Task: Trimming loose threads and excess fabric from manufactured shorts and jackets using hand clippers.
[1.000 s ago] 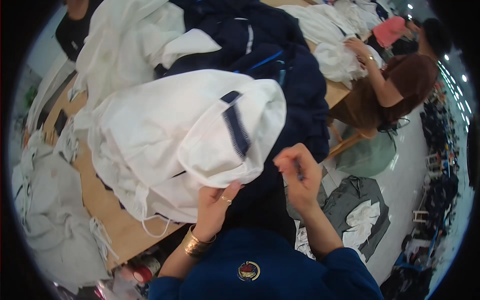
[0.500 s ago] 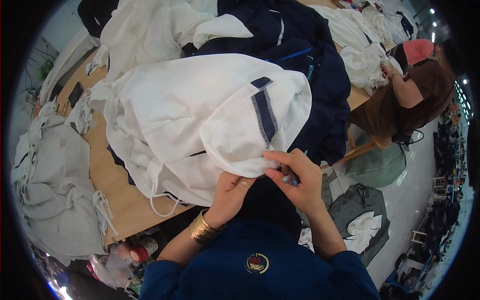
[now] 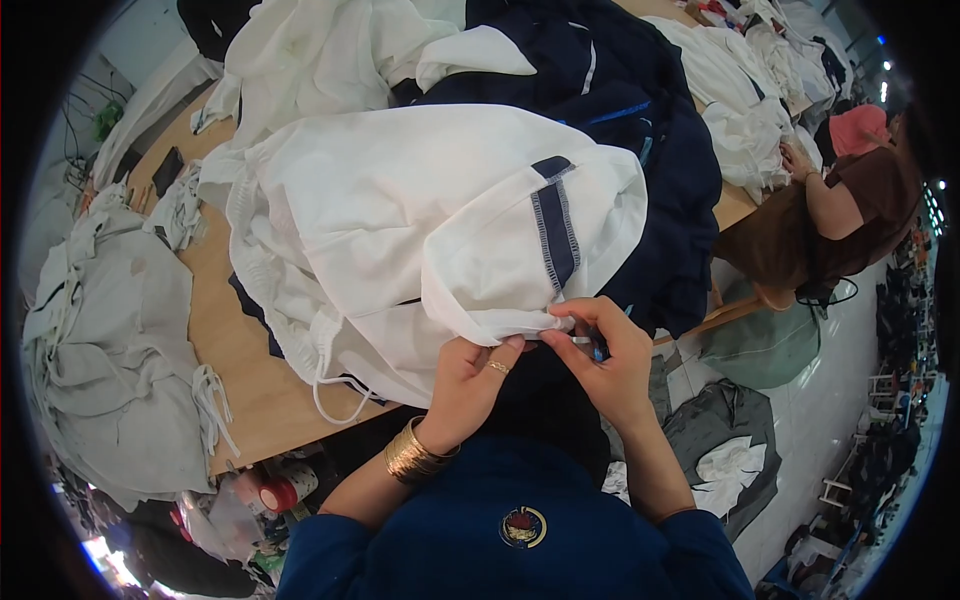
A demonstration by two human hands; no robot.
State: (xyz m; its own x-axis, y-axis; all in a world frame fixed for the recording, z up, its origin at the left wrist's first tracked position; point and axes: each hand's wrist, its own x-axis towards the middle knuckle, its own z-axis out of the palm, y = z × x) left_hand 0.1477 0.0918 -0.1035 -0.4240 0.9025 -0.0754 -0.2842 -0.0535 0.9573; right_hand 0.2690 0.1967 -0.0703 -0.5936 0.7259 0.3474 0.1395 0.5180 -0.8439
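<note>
White drawstring trousers [image 3: 375, 235] lie inside out in part across the table, with a navy stripe [image 3: 556, 225] and its overlocked seams facing up. At the near edge of this cloth, my left hand [image 3: 472, 378] pinches the folded hem between thumb and fingers. Just right of it, my right hand [image 3: 605, 350] grips the same hem with thumb and forefinger. A small blue and pale tool [image 3: 599, 352] shows inside the right palm; its kind is mostly hidden by the fingers. The drawstring [image 3: 342, 412] hangs in a loop past the table edge.
Navy garments [image 3: 690, 200] and more white cloth [image 3: 310, 60] are heaped behind. Grey garments [image 3: 120, 340] hang over the table [image 3: 235, 400] at left. To the right sits another person [image 3: 835, 195] handling white clothes; a green sack [image 3: 770, 345] and dark cloth [image 3: 735, 410] lie on the floor.
The whole view has shifted, so things appear slightly farther right. My left thumb has moved up onto the hem, closer to the right fingers, and the hem edge is pulled straighter.
</note>
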